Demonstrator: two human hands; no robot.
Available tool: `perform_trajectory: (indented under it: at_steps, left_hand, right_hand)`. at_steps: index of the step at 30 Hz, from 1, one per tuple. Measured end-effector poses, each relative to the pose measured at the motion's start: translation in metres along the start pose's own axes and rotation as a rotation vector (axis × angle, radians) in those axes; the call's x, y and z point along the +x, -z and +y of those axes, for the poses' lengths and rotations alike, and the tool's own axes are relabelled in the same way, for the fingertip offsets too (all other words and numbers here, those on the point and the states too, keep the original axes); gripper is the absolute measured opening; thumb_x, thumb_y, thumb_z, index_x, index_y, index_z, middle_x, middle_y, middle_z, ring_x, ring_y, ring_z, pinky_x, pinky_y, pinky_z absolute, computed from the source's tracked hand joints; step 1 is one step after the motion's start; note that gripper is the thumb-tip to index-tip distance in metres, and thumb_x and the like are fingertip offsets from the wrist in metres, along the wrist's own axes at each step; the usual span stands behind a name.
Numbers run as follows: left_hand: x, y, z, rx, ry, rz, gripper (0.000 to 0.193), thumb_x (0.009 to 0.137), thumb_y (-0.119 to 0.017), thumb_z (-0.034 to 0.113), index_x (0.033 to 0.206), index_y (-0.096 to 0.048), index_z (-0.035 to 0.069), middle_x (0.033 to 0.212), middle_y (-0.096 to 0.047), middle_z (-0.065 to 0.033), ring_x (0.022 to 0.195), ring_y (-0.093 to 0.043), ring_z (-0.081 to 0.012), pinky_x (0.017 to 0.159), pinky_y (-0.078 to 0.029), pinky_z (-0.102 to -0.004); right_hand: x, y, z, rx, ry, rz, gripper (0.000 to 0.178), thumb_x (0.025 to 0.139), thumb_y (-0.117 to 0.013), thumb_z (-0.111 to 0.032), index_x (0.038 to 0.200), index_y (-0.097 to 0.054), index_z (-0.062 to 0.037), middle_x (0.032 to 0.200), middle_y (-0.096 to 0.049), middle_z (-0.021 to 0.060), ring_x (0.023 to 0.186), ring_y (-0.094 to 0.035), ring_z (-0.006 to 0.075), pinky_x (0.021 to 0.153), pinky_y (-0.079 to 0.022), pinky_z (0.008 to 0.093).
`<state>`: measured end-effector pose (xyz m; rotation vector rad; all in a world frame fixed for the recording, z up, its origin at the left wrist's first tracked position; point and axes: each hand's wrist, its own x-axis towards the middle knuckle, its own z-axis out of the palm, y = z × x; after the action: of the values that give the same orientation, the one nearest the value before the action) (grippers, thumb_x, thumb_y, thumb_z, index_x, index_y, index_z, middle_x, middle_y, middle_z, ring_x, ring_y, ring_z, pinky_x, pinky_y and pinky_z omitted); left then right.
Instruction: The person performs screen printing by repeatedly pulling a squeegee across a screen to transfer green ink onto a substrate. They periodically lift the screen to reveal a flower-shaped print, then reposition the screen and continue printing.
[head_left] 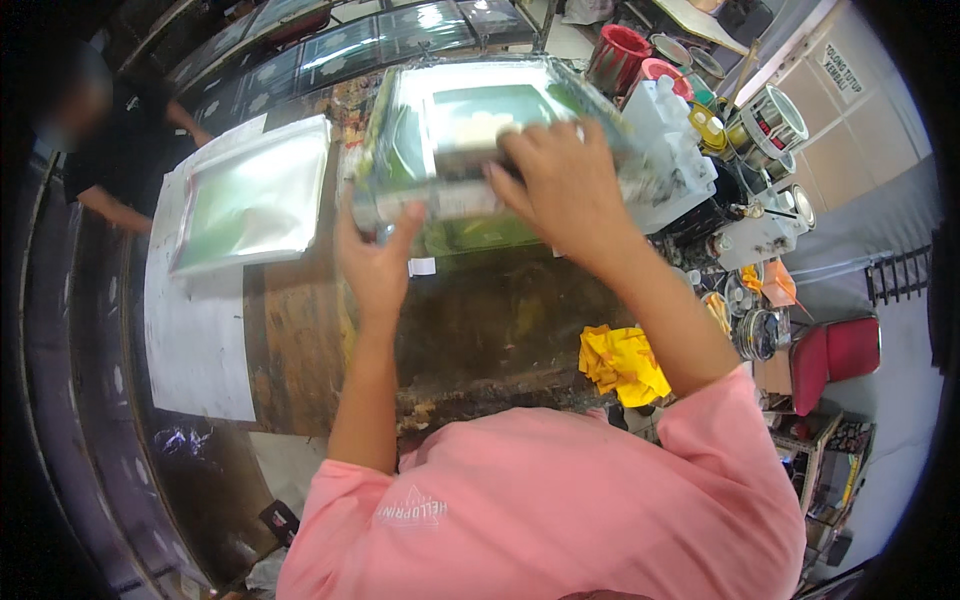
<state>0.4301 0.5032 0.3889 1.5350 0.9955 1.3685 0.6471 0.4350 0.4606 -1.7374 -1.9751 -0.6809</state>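
A screen-printing frame [470,203] with a pale mesh stands tilted at the far side of the worktable, its near edge raised. My left hand [375,262] is closed on the frame's near left corner, thumb on the front. Over the mesh, my right hand [565,180] is closed around a dark brown bar, seemingly a squeegee [462,163]; motion blurs it and my fingers hide part of it. Below the frame shows a green surface [480,233], with a small white tab [422,267] at its near edge.
Shiny sheets [250,195] lie stacked on white paper [195,340] at left, beside another person [110,130] in dark clothes. A crumpled yellow cloth [625,362] is near my right elbow. Paint cans [618,52] and stained white containers [672,150] crowd the right. A red chair [835,360] stands beyond.
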Motion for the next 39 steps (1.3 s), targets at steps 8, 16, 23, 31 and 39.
perform_trajectory:
  at_steps: [8, 16, 23, 31, 39]
  left_hand:
    - [-0.006, 0.013, -0.027, 0.839, -0.256, -0.262, 0.102, 0.092, -0.071, 0.056, 0.162, -0.024, 0.0, 0.142, -0.046, -0.0322, 0.136, -0.042, -0.0458, 0.117, -0.028, -0.0562]
    - [-0.07, 0.009, -0.073, 1.354, 0.075, -0.439, 0.1, 0.095, -0.045, 0.077, 0.164, -0.026, 0.007, 0.167, -0.017, -0.0314, 0.156, -0.013, -0.0478, 0.123, -0.005, -0.0672]
    - [-0.046, -0.001, -0.059, 0.916, -0.033, -0.323, 0.081, 0.098, -0.063, 0.055, 0.147, -0.049, -0.007, 0.151, -0.05, -0.0293, 0.136, -0.051, -0.0446, 0.114, -0.04, -0.0524]
    - [0.015, -0.054, -0.03, 0.722, -0.127, -0.215, 0.045, 0.092, -0.066, 0.011, 0.132, -0.06, -0.011, 0.131, -0.062, -0.0318, 0.103, -0.069, -0.0426, 0.087, -0.056, -0.0458]
    - [0.056, -0.074, -0.013, 0.635, -0.236, -0.086, 0.04, 0.083, -0.068, 0.008, 0.117, -0.069, -0.011, 0.103, -0.071, -0.0316, 0.085, -0.071, -0.0427, 0.083, -0.056, -0.0475]
  right_hand:
    - [0.091, 0.027, 0.034, 0.074, -0.017, 0.238, 0.042, 0.092, -0.064, -0.043, 0.074, -0.067, -0.0048, 0.073, -0.066, 0.0151, 0.074, -0.065, 0.0337, 0.082, -0.043, 0.047]
    - [0.123, 0.037, 0.048, 0.11, -0.078, 0.11, 0.049, 0.094, -0.058, -0.046, 0.074, -0.067, -0.0018, 0.072, -0.068, 0.0183, 0.073, -0.067, 0.035, 0.079, -0.044, 0.0478]
    - [0.12, 0.031, 0.05, 0.144, -0.055, 0.17, 0.051, 0.094, -0.057, -0.047, 0.077, -0.069, -0.0011, 0.074, -0.069, 0.0189, 0.073, -0.067, 0.0352, 0.081, -0.044, 0.0476]
    - [0.117, 0.028, 0.049, 0.126, -0.038, 0.228, 0.051, 0.094, -0.057, -0.048, 0.079, -0.07, -0.0013, 0.078, -0.071, 0.0197, 0.078, -0.07, 0.035, 0.082, -0.044, 0.0483]
    - [0.121, 0.032, 0.049, 0.127, -0.047, 0.192, 0.051, 0.093, -0.056, -0.048, 0.078, -0.071, -0.0014, 0.077, -0.072, 0.0195, 0.077, -0.07, 0.0353, 0.081, -0.045, 0.0494]
